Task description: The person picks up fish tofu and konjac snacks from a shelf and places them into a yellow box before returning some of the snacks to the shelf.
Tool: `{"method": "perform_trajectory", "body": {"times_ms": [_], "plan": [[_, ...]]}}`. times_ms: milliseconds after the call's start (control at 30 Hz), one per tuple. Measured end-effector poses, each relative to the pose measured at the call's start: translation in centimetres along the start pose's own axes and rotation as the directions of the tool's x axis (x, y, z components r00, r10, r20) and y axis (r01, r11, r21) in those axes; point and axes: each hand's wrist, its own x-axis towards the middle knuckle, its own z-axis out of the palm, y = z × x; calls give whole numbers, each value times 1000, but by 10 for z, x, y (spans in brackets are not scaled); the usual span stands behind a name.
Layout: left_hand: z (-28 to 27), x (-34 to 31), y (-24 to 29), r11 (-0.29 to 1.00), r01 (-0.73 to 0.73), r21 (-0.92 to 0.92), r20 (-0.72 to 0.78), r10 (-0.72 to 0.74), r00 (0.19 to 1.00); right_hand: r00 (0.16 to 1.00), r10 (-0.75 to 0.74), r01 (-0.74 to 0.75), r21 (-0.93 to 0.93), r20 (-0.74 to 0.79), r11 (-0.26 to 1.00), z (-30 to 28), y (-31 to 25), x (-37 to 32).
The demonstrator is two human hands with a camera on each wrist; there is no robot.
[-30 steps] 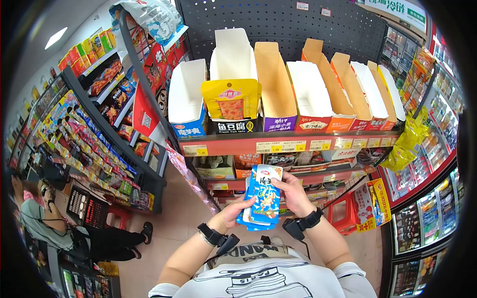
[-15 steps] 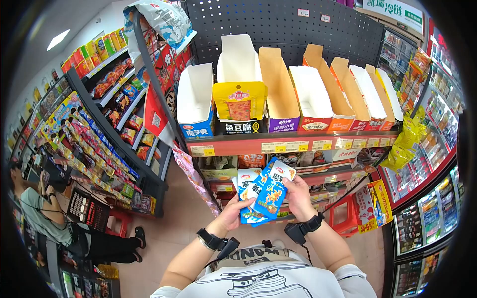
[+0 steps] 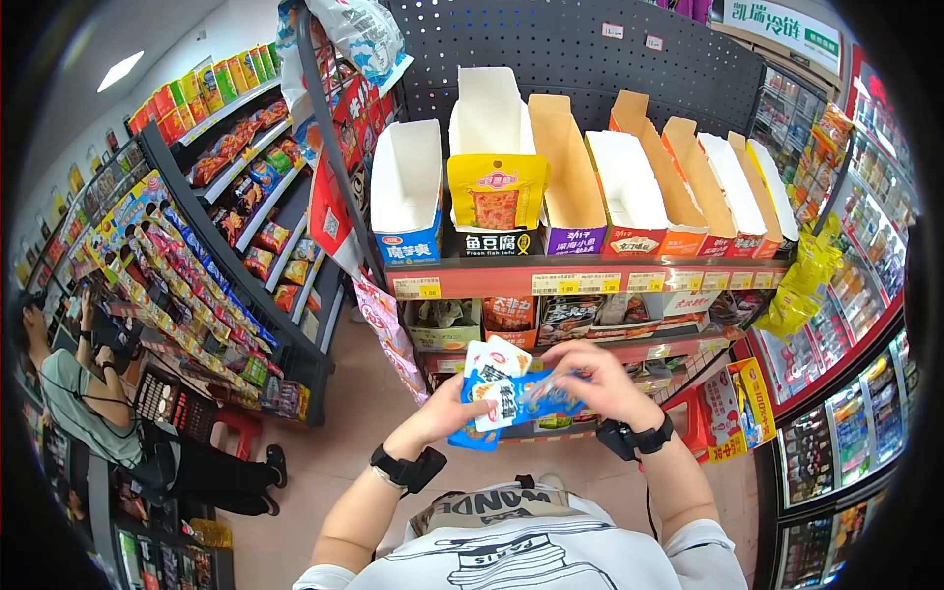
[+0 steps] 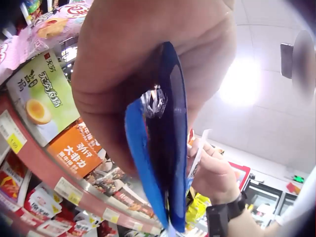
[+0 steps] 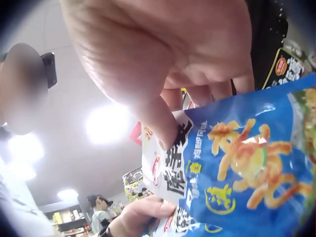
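In front of my chest my left hand (image 3: 444,417) grips a small stack of blue snack packets (image 3: 489,393) from below. My right hand (image 3: 593,379) pinches the top blue packet (image 3: 546,401), which lies sideways across the stack. In the left wrist view the left hand (image 4: 143,64) is wrapped round the packets' blue edges (image 4: 170,148). The right wrist view shows my right hand's fingers (image 5: 163,118) on the printed front of the top packet (image 5: 247,168). Both hands are below the shelf (image 3: 590,270) of open display boxes.
The shelf holds a row of open cartons, one with a yellow pouch (image 3: 497,192). A snack rack (image 3: 197,285) stands on the left, and a person (image 3: 74,393) crouches beside it. A red stool (image 3: 693,423) and glass-door coolers (image 3: 846,413) are on the right.
My right hand has turned the top blue packet from upright to sideways and drawn it to the right across the stack. The left hand keeps its hold on the stack.
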Motion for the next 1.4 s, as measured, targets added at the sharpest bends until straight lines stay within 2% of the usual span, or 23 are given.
{"method": "perform_trajectory", "body": {"times_ms": [33, 67, 167, 233, 333, 400, 433, 467, 500, 567, 600, 667, 733, 800, 867, 933, 1000, 1067, 1133, 1200, 1300, 1333, 1400], "plan": [[3, -5, 8, 999, 34, -27, 43, -33, 999, 997, -38, 40, -16, 62, 999, 7, 0, 2], [5, -7, 9, 999, -20, -51, 66, 23, 998, 989, -77, 81, -30, 125, 996, 17, 0, 4], [4, -13, 12, 995, -93, -32, 52, 95, 994, 993, -9, 24, -126, 115, 992, 37, -8, 3], [2, -16, 11, 997, -42, -61, 30, 43, 999, 991, 34, -19, -115, 132, 993, 45, -2, 2], [4, -21, 12, 994, 49, -95, -19, -51, 999, 985, -22, 40, -99, 172, 994, 51, 3, 2], [6, -24, 10, 989, 24, -144, -55, -32, 998, 964, 229, -242, 88, 135, 966, 54, 3, 1], [6, -24, 6, 992, -25, -123, -99, 13, 995, 961, 266, -273, 130, 72, 953, 57, 8, 1], [7, -23, 4, 992, -72, -99, -142, 58, 988, 964, 254, -261, 129, 75, 957, 60, 14, 1], [9, -21, 4, 983, -175, -60, -162, 163, 973, 962, 271, -268, 233, 18, 935, 62, 18, 2], [11, -17, 3, 982, -187, 1, -205, 184, 961, 946, 322, -273, 423, -47, 864, 65, 17, 4], [12, -15, 3, 981, -188, 56, -239, 196, 951, 949, 313, -268, 421, -38, 866, 66, 19, 4], [15, -14, 8, 976, -215, 17, -300, 210, 930, 955, 290, -248, 364, -63, 898, 67, 24, 9], [16, -18, 19, 966, -210, 152, -336, 250, 908, 970, 224, -161, 445, -91, 881, 56, 8, 17], [18, -20, 28, 954, -252, 162, -345, 294, 891, 981, 194, -189, 286, 12, 939, 40, 0, 25], [25, -28, 52, 986, -89, 140, -336, 132, 933, 995, 95, -100, 204, 37, 974, 29, -9, 33], [28, -30, 66, 964, -149, 220, -335, 218, 917, 939, 181, -175, -50, 292, 983, 18, -20, 39], [29, -27, 71, 929, -265, 257, -391, 351, 851, 948, 157, -132, -107, 277, 985, 13, -35, 48], [27, -25, 72, 914, -288, 286, -415, 389, 823, 981, 10, 5, -76, 193, 997, 12, -37, 55], [29, -25, 75, 907, -306, 287, -487, 414, 769, 978, 25, -5, -97, 209, 995, 11, -34, 64], [29, -22, 74, 881, -334, 335, -498, 466, 731, 968, -47, 43, 20, 248, 999, 12, -29, 71], [38, -21, 81, 796, -532, 288, -610, 581, 539, 984, -2, -20, 124, 177, 992, 15, -48, 74], [39, -21, 84, 795, -535, 285, -607, 582, 541, 985, 0, -21, 119, 173, 993, 15, -51, 76], [39, -21, 90, 724, -601, 339, -612, 655, 443, 989, -44, 31, 93, 141, 995, 14, -59, 80]]}}
